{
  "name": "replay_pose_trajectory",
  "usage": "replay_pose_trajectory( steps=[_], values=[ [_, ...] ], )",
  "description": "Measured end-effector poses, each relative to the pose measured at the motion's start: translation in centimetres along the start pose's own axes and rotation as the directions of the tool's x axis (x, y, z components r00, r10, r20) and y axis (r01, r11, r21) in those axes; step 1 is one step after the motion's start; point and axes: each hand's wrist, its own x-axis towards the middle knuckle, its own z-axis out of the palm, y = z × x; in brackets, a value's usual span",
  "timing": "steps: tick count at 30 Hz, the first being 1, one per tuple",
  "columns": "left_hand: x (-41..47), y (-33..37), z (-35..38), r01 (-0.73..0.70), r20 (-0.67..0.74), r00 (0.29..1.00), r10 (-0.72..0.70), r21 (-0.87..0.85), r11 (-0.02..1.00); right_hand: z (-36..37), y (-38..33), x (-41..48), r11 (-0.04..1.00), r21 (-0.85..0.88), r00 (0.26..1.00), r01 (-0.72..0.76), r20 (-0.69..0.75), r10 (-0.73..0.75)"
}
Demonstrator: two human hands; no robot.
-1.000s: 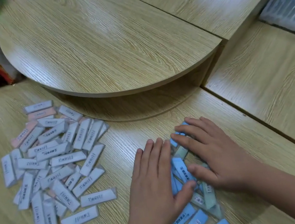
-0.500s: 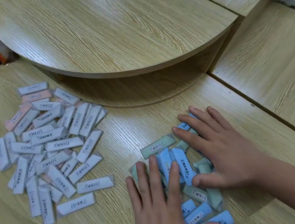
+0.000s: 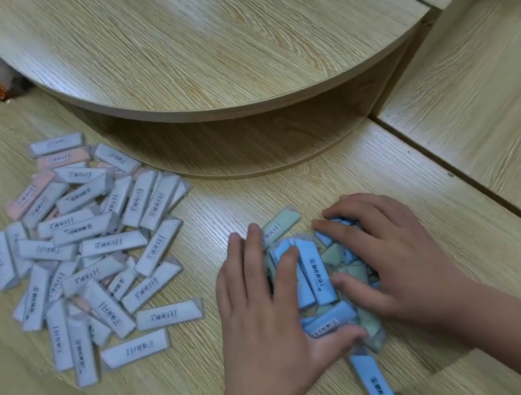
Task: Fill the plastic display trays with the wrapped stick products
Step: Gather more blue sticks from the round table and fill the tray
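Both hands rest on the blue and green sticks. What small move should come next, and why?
Probably press the left hand and right hand together to square the blue-green pile: its sticks lie crossed at mixed angles between them, and one blue stick lies outside it.

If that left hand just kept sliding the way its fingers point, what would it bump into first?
Most likely the pale green stick, lying just ahead of the left hand; one fingertip seems to touch it already. Beyond it is bare table.
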Motion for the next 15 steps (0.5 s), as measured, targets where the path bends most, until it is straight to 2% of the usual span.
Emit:
replay_pose_trajectory(
  steps=[4,9,11,15],
  values=[
    [1.2,-1.0,-0.7,-0.068,0.001,0.998,0.068,0.008,0.998,-0.8,0.7,-1.1,1.0,-0.012,0.994,0.011,0.105,-0.01],
    [2.9,-1.3,-1.3,-0.134,0.115,0.986,0.121,0.11,0.985,-0.9,1.7,-1.5,0.98,-0.164,0.968,0.109,0.241,-0.068],
    [3.3,-1.3,-1.5,-0.14,0.118,0.985,0.126,0.119,0.983,-0.6,2.0,-1.0,0.981,-0.155,0.975,0.115,0.209,-0.081],
    [3.6,-1.4,-1.5,-0.138,0.006,0.99,0.138,0.088,0.987,-0.5,2.8,-0.4,0.992,-0.071,0.99,0.105,0.102,-0.097]
  ],
)
